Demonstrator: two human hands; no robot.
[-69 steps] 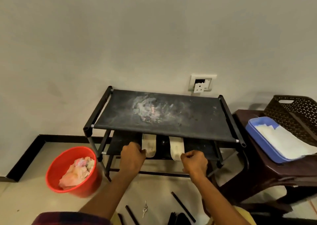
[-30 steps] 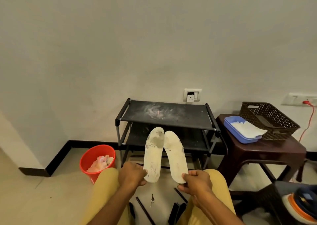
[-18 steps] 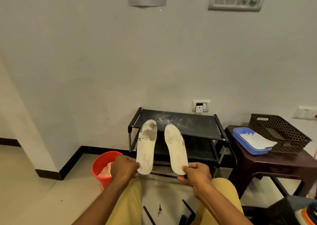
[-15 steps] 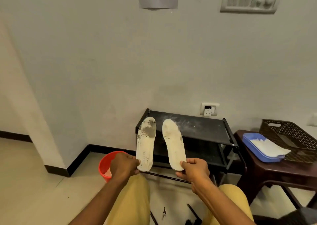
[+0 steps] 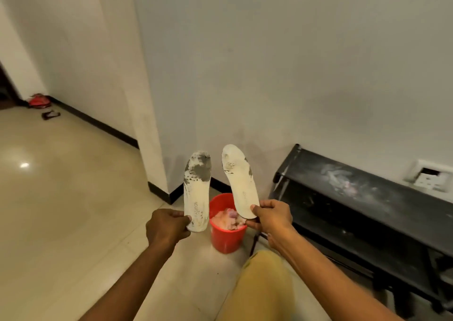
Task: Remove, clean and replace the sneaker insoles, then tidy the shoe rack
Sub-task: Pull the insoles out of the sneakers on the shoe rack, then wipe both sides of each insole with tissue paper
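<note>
L insole (image 5: 197, 190) upright, toe up, R insole (image 5: 241, 183) toe up, leaning left

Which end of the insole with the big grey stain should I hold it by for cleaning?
Hold the stained insole by its heel end, pinched from its left edge, as the left hand does. The grey grime covers the toe end, probably leaving it free for wiping.
</note>
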